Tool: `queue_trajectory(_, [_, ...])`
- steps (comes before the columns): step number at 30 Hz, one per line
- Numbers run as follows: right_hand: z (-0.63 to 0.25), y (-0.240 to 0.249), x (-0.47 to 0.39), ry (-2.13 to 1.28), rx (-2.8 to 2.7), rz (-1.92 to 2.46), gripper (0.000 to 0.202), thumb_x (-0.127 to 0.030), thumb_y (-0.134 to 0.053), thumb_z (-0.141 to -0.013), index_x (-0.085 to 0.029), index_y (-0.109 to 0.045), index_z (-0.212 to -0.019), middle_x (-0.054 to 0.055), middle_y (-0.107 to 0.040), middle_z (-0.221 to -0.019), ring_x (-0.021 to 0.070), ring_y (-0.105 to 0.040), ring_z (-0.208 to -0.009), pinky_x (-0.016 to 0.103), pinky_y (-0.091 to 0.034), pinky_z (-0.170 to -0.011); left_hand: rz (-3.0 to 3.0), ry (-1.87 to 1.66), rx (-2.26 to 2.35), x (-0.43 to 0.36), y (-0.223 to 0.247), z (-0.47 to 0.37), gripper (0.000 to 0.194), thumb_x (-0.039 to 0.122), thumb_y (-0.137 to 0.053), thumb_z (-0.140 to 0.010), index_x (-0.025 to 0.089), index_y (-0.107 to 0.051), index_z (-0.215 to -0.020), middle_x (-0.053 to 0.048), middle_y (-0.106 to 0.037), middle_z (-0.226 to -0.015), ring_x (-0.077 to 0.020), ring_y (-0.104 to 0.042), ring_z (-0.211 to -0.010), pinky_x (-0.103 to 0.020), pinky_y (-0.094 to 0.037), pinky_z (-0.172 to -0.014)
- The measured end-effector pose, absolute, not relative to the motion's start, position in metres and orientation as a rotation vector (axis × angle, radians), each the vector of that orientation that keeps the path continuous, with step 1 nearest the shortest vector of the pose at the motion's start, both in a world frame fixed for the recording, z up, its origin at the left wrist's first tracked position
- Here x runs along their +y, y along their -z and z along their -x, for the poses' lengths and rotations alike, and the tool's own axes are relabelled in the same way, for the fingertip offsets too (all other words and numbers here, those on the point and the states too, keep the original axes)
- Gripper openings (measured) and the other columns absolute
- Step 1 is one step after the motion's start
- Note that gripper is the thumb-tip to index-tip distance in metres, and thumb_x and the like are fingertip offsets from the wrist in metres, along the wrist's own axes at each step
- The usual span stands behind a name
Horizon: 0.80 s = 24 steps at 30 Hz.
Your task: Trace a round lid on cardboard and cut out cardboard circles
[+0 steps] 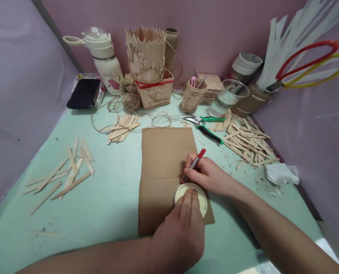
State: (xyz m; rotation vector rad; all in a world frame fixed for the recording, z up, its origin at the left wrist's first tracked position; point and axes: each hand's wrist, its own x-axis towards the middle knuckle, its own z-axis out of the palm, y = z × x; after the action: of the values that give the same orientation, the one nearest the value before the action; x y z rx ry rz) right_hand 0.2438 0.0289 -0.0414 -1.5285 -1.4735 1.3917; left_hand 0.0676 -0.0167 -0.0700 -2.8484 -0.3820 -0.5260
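A brown cardboard sheet (pixel 165 158) with a crosswise crease lies flat before me. On its lower right part rests a round, pale lid-like disc (pixel 202 203) with a clear rim. My left hand (pixel 182 228) presses this disc down with its fingertips together; its thumb is hidden. In my right hand (pixel 210 174) is a slim marker (pixel 194 161) with a red end, held like a pen. The marker's red tip points down at the disc's upper left rim, touching or very near the cardboard.
Loose wooden sticks (pixel 72 167) lie left, with more sticks (pixel 246 140) at right. Green-handled pruning shears (pixel 205 127) lie behind the cardboard. Along the back stand a white bottle (pixel 108 72), wooden-stick baskets (pixel 153 93), a water cup (pixel 225 101) and scissors (pixel 283 82) in a container. Crumpled tissue (pixel 282 174) lies right.
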Motion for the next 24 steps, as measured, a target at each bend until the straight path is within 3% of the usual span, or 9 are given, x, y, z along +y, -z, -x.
queue_trajectory(5, [-0.251, 0.043, 0.020, -1.337, -1.396, 1.541, 0.013, -0.024, -0.056, -0.084, -0.022, -0.048, -0.074, -0.003, -0.058, -0.063, 0.0150, -0.058, -0.062, 0.025, -0.043, -0.055, 2.849, 0.469, -0.354, -0.016, 0.071, -0.065, 0.038, 0.023, -0.051, -0.090, -0.004, -0.063, -0.113, -0.026, -0.066, -0.117, -0.0312, -0.063, -0.111, -0.045, -0.046, -0.100])
queue_trajectory(15, [-0.261, 0.047, -0.008, -1.227, -1.224, 1.560, 0.017, -0.027, -0.055, -0.088, -0.023, -0.047, -0.073, -0.003, -0.057, -0.065, 0.0185, -0.065, -0.071, 0.028, -0.045, -0.061, 2.865, 0.370, -0.364, -0.014, 0.070, -0.067, 0.040, 0.025, -0.045, -0.094, -0.003, -0.064, -0.114, -0.024, -0.066, -0.120, -0.0312, -0.063, -0.113, -0.036, -0.053, -0.093])
queue_trajectory(24, [-0.258, 0.055, -0.048, -0.873, -1.253, 1.691, 0.017, -0.028, -0.052, -0.091, -0.023, -0.048, -0.076, -0.002, -0.055, -0.069, 0.0158, -0.052, -0.064, 0.028, -0.039, -0.059, 2.829, 0.432, -0.278, -0.008, 0.062, -0.065, 0.041, 0.008, -0.039, -0.082, -0.006, -0.066, -0.111, -0.027, -0.064, -0.120, -0.0335, -0.064, -0.110, -0.037, -0.057, -0.086])
